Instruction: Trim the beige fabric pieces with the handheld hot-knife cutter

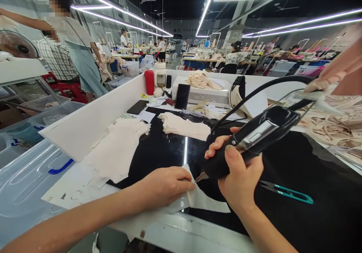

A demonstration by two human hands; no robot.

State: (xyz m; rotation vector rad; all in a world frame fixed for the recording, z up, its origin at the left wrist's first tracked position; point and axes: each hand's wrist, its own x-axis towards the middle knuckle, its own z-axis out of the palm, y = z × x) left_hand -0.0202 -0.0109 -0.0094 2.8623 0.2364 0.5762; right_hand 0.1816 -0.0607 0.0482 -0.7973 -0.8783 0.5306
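My right hand (240, 175) is wrapped round a black corded handheld tool (263, 128) with a silver panel on its side. Its narrow metal tip points down at a pale fabric piece (207, 200) near the front edge of the black work surface. My left hand (166, 185) is closed on that fabric, thumb and fingers pressed together close to the tip. Whether the tip touches the cloth I cannot tell. To the right of my right hand lies a pair of teal-handled thread snips (294, 194).
Cream fabric stacks lie at left (118, 147) and centre (186, 126). Behind them stand a phone (182, 96), a white vented box (207, 94) and a red cup (149, 82). A low white partition (96, 121) borders the table. A person (73, 38) stands at left; a plastic-covered fabric heap fills the right.
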